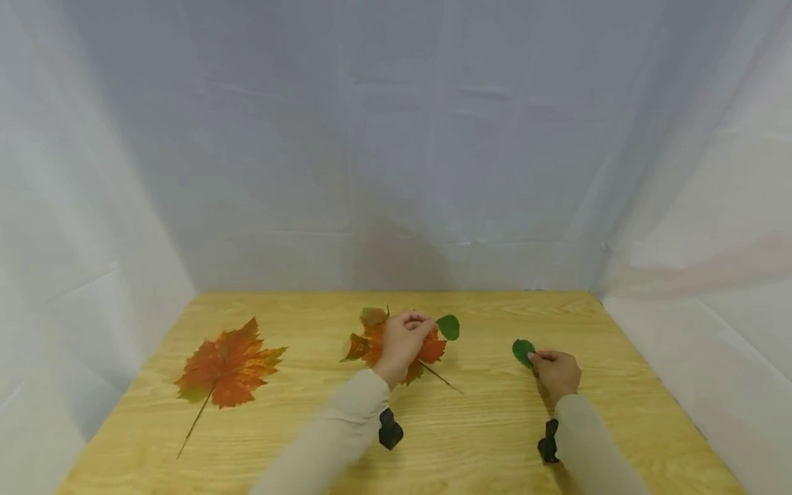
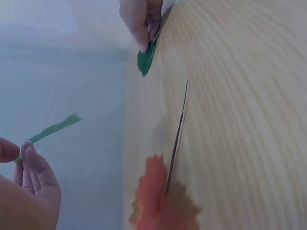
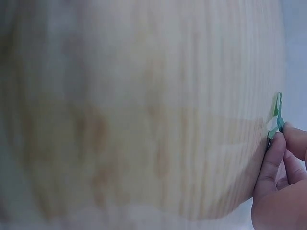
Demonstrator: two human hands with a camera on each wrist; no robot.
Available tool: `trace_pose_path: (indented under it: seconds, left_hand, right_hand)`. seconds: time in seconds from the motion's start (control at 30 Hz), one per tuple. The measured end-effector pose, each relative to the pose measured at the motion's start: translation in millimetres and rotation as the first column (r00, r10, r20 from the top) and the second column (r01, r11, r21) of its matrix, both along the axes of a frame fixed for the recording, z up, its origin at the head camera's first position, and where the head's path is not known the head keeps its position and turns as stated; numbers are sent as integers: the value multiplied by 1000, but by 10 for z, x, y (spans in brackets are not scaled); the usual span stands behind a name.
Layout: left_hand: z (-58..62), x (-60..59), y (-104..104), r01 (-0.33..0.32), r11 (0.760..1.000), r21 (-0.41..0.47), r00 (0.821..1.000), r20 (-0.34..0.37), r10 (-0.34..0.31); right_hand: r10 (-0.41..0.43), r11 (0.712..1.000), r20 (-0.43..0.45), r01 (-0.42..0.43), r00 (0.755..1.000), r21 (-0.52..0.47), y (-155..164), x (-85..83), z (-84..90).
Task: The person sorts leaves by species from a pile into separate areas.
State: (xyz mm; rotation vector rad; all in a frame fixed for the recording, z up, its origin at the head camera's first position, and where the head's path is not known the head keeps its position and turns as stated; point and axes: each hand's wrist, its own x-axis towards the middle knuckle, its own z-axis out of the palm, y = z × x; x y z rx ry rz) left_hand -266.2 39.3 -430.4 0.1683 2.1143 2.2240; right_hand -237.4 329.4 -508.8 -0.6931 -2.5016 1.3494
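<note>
My left hand [image 1: 405,344] pinches a small green leaf [image 1: 448,327] between thumb and fingertips, above a red-orange maple leaf [image 1: 433,349] at the middle of the table. The hand covers much of that maple leaf; its dark stem [image 2: 181,124] points toward the right hand. In the left wrist view the pinched leaf [image 2: 55,129] shows edge-on, raised off the tabletop. Over to the right, my right hand [image 1: 559,373] pinches another green leaf [image 1: 522,352] by its edge, close to the table surface.
Another red-orange maple leaf [image 1: 229,364] lies flat on the left of the wooden table [image 1: 470,440], its stem toward the front. White sheeting [image 1: 402,151] hangs behind the table and along both sides. A black strap piece [image 1: 390,430] sits at the left wrist.
</note>
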Motion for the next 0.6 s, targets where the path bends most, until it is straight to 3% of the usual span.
trace_pose_path:
  seconds: [0.2,0.3,0.43,0.6]
  left_hand:
    - [-170,34,366,-67,979,194,985,168,34]
    - [-275,53,574,-139,939,314,968,244,62]
    - [-375,91,832,-234,864,445,936,345,76]
    - [-462,152,1090,-319,805,500,894,440,82]
  right_hand:
    - [0,1000,4,0,1000,-10,-3,11,-6]
    - [11,1000,-4,-11,1000,-12,-13,19,20]
    - [17,1000,-11,-18,1000,-12,-19,34,47]
    - [19,1000,-12,-19,1000,-17,-13,43,34]
